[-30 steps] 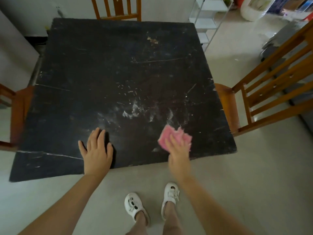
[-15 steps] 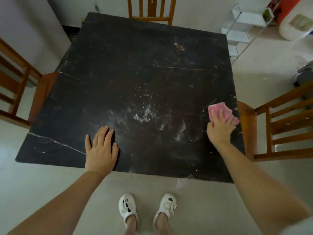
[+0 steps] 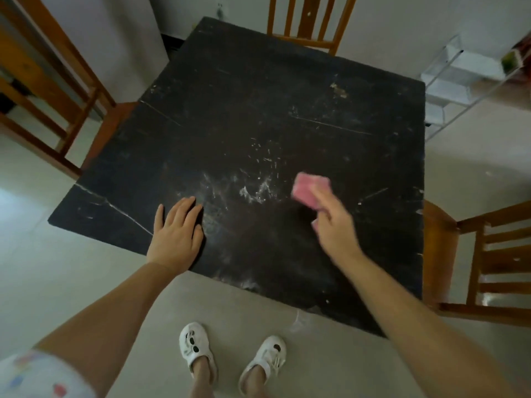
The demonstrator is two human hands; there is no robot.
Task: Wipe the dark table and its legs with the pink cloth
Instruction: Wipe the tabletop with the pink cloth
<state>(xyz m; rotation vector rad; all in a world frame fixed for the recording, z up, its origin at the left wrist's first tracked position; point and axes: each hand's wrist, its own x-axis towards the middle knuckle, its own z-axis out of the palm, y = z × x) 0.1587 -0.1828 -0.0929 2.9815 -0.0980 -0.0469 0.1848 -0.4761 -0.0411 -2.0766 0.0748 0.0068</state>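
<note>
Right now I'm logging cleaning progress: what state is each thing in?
dark table: top scuffed, white smears left near the middle
pink cloth: bunched, on the tabletop
right hand: holds the cloth
left hand: flat on the table, fingers straight

Ahead of the fingers [image 3: 319, 196] of the right hand [image 3: 334, 228] on the cloth [image 3: 310, 191], the table [image 3: 287, 110] lies bare to its far edge. The left hand [image 3: 175, 234] lies flat, well apart beside them. Chairs [image 3: 488, 262] close off the far, left and right edges.
</note>
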